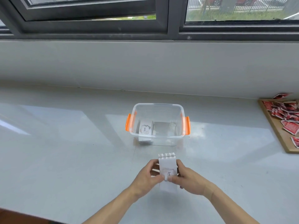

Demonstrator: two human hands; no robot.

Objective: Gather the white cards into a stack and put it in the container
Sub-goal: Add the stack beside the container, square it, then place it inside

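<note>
Glossy white counter (window behind)

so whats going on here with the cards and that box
A person is holding a stack of white cards with both hands, the left hand and the right hand gripping it from either side above the pale countertop. Just beyond it sits a clear container with orange handles, which already holds some white cards. A wooden tray of red cards lies off to the right, untouched.
</note>
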